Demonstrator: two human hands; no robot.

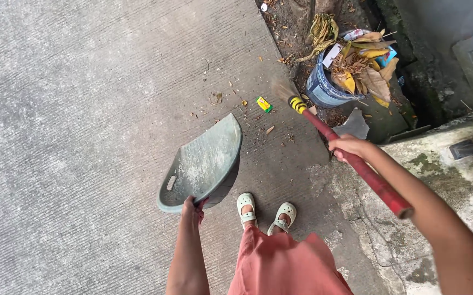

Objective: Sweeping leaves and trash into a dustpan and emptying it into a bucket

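Grey dustpan [204, 164] tilts on the concrete floor [83, 109], my left hand [193, 207] clenched on its rim. My right hand [348, 146] grips the red broom [356, 164], bristles near a yellow wrapper [264, 104]; a leaf-filled bucket [329, 87] stands beyond.

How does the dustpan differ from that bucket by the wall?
The dustpan is grey-green, flat and scoop-shaped, with nothing in it, gripped by the left hand. The bucket is blue, round and upright, heaped with dry leaves, and no hand touches it. Both look worn and dusty.
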